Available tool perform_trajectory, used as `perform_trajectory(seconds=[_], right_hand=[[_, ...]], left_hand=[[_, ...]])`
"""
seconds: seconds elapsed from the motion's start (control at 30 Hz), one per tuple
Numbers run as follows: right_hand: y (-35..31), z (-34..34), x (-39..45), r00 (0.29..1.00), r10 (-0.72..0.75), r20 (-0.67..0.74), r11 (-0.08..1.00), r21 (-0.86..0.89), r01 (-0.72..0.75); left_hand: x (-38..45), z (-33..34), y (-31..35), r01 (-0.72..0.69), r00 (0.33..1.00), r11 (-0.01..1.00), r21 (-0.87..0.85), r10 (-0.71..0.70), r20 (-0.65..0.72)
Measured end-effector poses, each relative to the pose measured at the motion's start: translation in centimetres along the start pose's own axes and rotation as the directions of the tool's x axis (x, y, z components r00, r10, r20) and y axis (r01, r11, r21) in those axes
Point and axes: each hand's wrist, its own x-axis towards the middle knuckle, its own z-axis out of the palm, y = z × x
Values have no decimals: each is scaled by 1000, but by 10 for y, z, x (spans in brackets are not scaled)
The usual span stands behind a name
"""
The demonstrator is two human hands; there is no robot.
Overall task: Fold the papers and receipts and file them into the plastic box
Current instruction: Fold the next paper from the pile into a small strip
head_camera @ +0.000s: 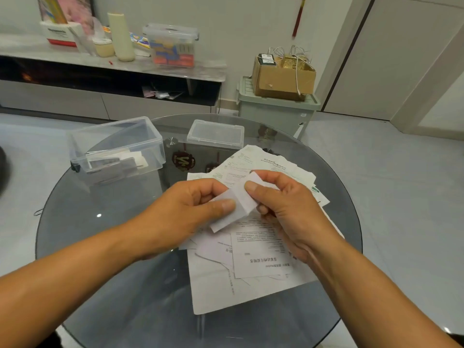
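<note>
While left hand (180,209) & right hand (283,204) pinch it, white receipt (238,204) looks blank, creased mid-fold.

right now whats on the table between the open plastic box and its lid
In the head view, nothing stands between the plastic box and the lid: only bare glass table, with a metal fitting and dark tags showing beneath it.

Both the left hand (180,209) and the right hand (288,209) pinch a folded slip (238,202) above the loose papers (251,259); left of the papers stands the plastic box (115,149), its lid (216,133) behind them on the bench (100,222).
</note>
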Motion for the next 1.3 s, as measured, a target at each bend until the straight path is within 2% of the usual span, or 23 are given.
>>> perform_trajectory(seconds=[0.03, 0.1, 0.17, 0.2, 0.27, 0.33, 0.37, 0.47, 0.53, 0.57, 0.67, 0.73, 0.83, 0.93, 1.03, 1.13, 1.2, 1.3], right_hand=[[1, 3, 0, 997, 67, 37, 996, 61, -69], [1, 8, -2, 977, 161, 138, 963, 197, -186], [-1, 11, -4, 969, 160, 189, 960, 201, -197], [-2, 14, -5, 975, 129, 180, 975, 154, -157], [0, 19, -7, 992, 32, 124, 999, 22, -35], [0, 22, -11, 996, -54, 70, 995, -84, 60], [1, 24, -13, 995, -83, 57, 988, -125, 89], [2, 27, -17, 990, -138, 30, 938, -318, 141], [3, 30, -16, 993, -119, 16, 878, -466, 113], [2, 31, -16, 996, -75, 39, 880, -467, 85], [0, 35, -14, 988, 42, 150, 974, -225, -7], [0, 37, -13, 994, -16, 111, 969, -244, 43], [1, 35, -7, 990, -101, 100, 859, -493, 137], [-2, 20, -1, 992, -114, 59, 752, -647, 125], [-6, 3, 2, 993, -110, 46, 605, -790, 103], [-7, -6, 3, 996, -87, 37, 465, -882, 73], [-8, -9, 2, 995, -97, 28, 461, -885, 70], [-11, -17, 2, 995, -100, 2, 475, -879, 50]], left_hand=[[-1, 0, -2, -27, 999, 999, 48, 27, -18], [-1, -4, -5, -96, 982, 970, 225, 130, -139], [-2, -8, -4, -107, 941, 926, 361, 212, -264], [-3, -9, -2, -85, 932, 938, 336, 194, -306], [-5, -6, 4, -22, 949, 999, 39, 33, -314], [-10, -1, 9, 84, 973, 951, -296, -143, -183], [-12, 0, 9, 114, 977, 927, -356, -170, -128], [-17, -2, 1, 75, 977, 956, -285, -128, -173], [-18, -7, -1, 57, 967, 969, -241, -113, -227], [-19, -10, -2, 52, 966, 973, -225, -106, -234], [-24, -20, -1, 44, 969, 981, -191, -89, -232], [-25, -27, -4, 66, 956, 990, -123, -99, -277], [-26, -53, -16, 147, 890, 978, 151, -64, -452], [-29, -84, -29, 278, 849, 879, 388, -36, -526], [-33, -101, -40, 375, 835, 701, 607, 29, -549], [-35, -98, -50, 289, 857, 553, 782, 216, -469], [-36, -89, -52, 178, 865, 509, 842, 327, -381], [-34, -75, -48, 54, 836, 456, 888, 465, -290]])
